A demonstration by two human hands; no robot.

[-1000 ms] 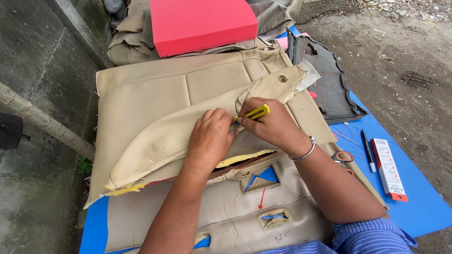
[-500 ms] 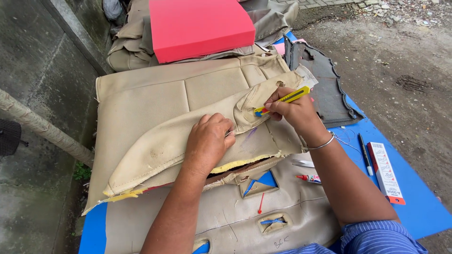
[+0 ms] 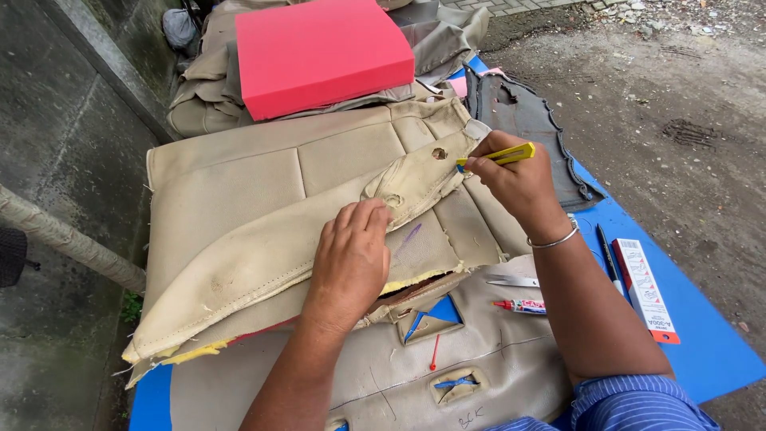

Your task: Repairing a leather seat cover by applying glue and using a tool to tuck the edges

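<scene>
Nearest me lies a tan panel [image 3: 359,383] with cut-out slots showing the blue table [image 3: 702,351] underneath. A red marker [image 3: 519,306] and a pair of scissors [image 3: 511,281] rest on it by my right forearm, where my elbow could knock them off. To the right, a pen [image 3: 608,254] and a long white box [image 3: 645,289] sit on the bare table.

My left hand [image 3: 351,263] lies flat, fingers spread, on the folded flap [image 3: 263,263] of the tan seat cover [image 3: 239,191]; it grips nothing, it only presses. If that pressure slackens, I judge the flap would slide and the line would wander.

Farther out, my right hand [image 3: 515,179] is closed around a yellow knife [image 3: 499,156], its tip at the flap's torn edge near two small holes. The worn material looks weak there; a hard pull could rip it further, or the tip could skip towards my left fingers.

Beyond lie a dark grey panel [image 3: 527,128] and a red foam block [image 3: 319,52] atop more covers.
</scene>
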